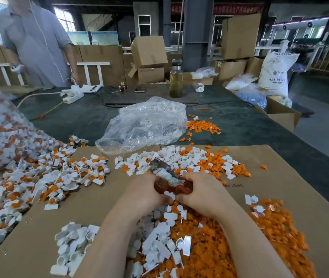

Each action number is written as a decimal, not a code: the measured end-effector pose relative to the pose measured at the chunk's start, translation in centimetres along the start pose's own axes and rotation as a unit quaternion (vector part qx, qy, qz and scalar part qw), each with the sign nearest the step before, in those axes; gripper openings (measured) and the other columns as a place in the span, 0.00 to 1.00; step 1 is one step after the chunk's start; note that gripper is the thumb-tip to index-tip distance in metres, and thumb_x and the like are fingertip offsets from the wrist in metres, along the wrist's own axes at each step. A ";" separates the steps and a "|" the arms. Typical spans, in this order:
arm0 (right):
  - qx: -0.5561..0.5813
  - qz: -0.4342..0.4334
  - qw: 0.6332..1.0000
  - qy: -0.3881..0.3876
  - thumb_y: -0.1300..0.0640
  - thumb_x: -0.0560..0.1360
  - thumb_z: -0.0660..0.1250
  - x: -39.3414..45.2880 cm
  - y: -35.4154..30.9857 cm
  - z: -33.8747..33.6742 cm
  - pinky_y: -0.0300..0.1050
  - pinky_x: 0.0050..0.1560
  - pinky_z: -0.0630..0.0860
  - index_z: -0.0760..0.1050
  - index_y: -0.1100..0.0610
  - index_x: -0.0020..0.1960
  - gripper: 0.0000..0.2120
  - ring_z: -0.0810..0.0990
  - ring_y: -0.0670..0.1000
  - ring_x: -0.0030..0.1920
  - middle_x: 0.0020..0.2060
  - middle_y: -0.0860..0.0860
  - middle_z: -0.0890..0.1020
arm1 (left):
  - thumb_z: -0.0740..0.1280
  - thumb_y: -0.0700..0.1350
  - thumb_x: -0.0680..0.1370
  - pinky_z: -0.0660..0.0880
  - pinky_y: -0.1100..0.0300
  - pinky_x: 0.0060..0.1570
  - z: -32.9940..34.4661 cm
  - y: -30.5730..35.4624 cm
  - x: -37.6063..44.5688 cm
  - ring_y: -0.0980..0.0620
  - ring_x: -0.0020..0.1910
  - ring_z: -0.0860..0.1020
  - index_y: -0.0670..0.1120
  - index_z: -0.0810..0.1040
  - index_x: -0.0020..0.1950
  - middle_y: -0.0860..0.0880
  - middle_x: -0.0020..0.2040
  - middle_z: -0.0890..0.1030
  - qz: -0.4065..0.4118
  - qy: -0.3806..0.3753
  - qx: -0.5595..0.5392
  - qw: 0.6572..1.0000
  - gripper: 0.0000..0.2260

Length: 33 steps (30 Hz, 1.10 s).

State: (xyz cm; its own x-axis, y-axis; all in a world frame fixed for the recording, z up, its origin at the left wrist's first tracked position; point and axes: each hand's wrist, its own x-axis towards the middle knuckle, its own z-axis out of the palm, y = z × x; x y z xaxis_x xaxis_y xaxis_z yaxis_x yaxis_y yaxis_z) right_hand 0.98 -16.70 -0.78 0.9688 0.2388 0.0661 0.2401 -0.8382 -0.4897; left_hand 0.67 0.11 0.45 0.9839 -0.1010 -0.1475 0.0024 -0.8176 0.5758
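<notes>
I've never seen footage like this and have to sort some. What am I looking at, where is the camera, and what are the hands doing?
There is no machine here. A person works with bare hands, and the single picture comes from a wide-angle camera worn on their head, looking forward and down. The left hand and right hand meet above a sheet of cardboard laid on a dark-covered table. The left hand seems to pinch a small white part. The right hand seems to grip a red-handled tool wrapped in tape. Around them lie heaps of white parts and orange parts. Behind are a clear bag holding more white pieces, a bottle and another person standing.
</notes>
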 end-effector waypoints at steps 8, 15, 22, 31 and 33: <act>-0.021 0.017 0.999 0.021 0.46 0.73 0.68 0.2 0.3 0.3 0.43 0.38 0.74 0.71 0.45 0.44 0.06 0.76 0.46 0.41 0.37 0.43 0.76 | 0.79 0.52 0.68 0.67 0.68 0.35 0.3 -0.4 0.3 0.65 0.43 0.75 0.59 0.78 0.43 0.62 0.44 0.78 0.006 0.014 -0.031 0.999 0.11; -0.033 0.055 0.997 0.041 0.44 0.76 0.64 0.4 0.4 0.6 0.42 0.33 0.70 0.70 0.46 0.43 0.08 0.76 0.46 0.38 0.37 0.43 0.76 | 0.77 0.53 0.71 0.69 0.65 0.36 0.8 -0.6 0.4 0.62 0.41 0.77 0.54 0.81 0.39 0.59 0.41 0.81 0.017 0.077 -0.058 0.995 0.07; 0.187 0.099 0.974 0.086 0.54 0.76 0.66 0.3 0.4 -0.4 0.43 0.33 0.72 0.76 0.52 0.44 0.02 0.75 0.47 0.31 0.35 0.48 0.79 | 0.73 0.48 0.75 0.68 0.65 0.32 0.3 -0.5 0.5 0.59 0.37 0.78 0.52 0.77 0.40 0.56 0.38 0.81 0.002 0.168 -0.127 0.978 0.07; 0.366 0.108 0.918 0.110 0.62 0.75 0.66 -0.3 -0.3 -1.1 0.33 0.22 0.63 0.82 0.50 0.46 0.09 0.66 0.41 0.22 0.26 0.45 0.74 | 0.66 0.42 0.78 0.75 0.60 0.41 0.6 -0.2 0.0 0.51 0.46 0.78 0.54 0.81 0.49 0.52 0.48 0.83 0.053 0.186 0.104 0.976 0.07; 0.369 0.112 0.916 0.107 0.63 0.75 0.65 -0.2 -0.4 -1.0 0.33 0.22 0.62 0.81 0.51 0.46 0.09 0.65 0.42 0.22 0.26 0.46 0.73 | 0.66 0.39 0.76 0.76 0.61 0.44 0.5 -0.4 0.1 0.52 0.50 0.79 0.54 0.81 0.51 0.53 0.51 0.82 0.044 0.155 0.093 0.983 0.11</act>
State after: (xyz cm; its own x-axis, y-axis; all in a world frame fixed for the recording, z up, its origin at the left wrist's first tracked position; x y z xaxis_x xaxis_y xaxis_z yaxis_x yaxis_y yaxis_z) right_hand 0.75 -16.89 0.28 0.9975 -0.0673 0.0229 0.0034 -0.2760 -0.9612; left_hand 0.64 0.12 -0.17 0.9861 -0.0211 0.1647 -0.0887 -0.9055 0.4150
